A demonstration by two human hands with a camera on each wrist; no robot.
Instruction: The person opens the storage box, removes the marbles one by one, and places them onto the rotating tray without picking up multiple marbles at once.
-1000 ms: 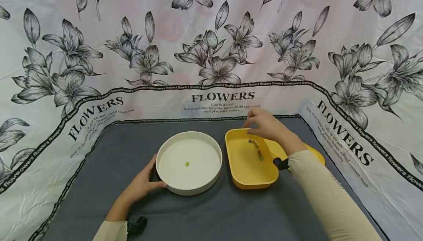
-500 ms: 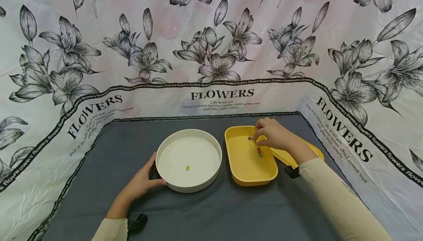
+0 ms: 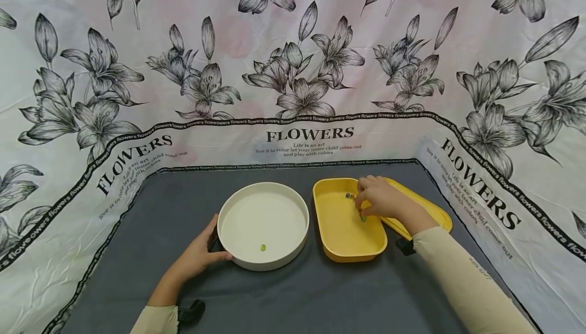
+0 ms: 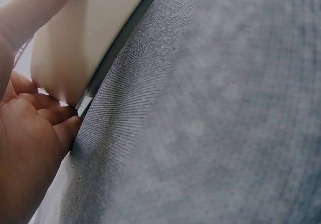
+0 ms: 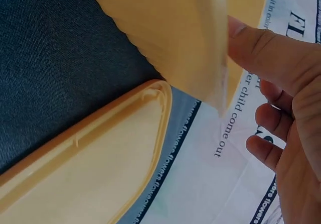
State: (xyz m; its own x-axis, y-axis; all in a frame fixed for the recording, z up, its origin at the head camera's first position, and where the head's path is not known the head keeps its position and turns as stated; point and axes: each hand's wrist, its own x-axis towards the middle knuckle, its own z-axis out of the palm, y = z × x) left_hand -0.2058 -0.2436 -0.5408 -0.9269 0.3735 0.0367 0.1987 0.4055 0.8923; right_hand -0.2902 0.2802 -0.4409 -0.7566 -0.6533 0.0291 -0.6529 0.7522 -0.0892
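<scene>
A person's two bare hands work over a dark grey cloth [image 3: 256, 298]. The left hand [image 3: 199, 255] steadies a round white dish [image 3: 265, 214], thumb against its near wall and fingers curved round its left side. A single yellow-green bead [image 3: 263, 247] lies in the dish, near the rim closest to the person. To the right of the dish, just beside it, is a yellow tray [image 3: 350, 240]. The right hand [image 3: 380, 198] reaches down into it over a row of small beads: a blue bead [image 3: 348, 195] shows beyond the fingers and a green bead [image 3: 363, 218] at the fingertips. The hand hides the middle of the row, and whether thumb and finger pinch a bead cannot be told; the tray wall blocks the right wrist view. A yellow lid [image 3: 426, 207] lies to the right of the tray, partly behind the forearm.

The step in hand seems to be picking out a bead; the next move calls for a light, sure pinch on one, with the dish held steady.

Compared with half a second ago, the right hand is lower in the tray, covering more of the row, and the yellow-green bead has shifted towards the near rim
</scene>
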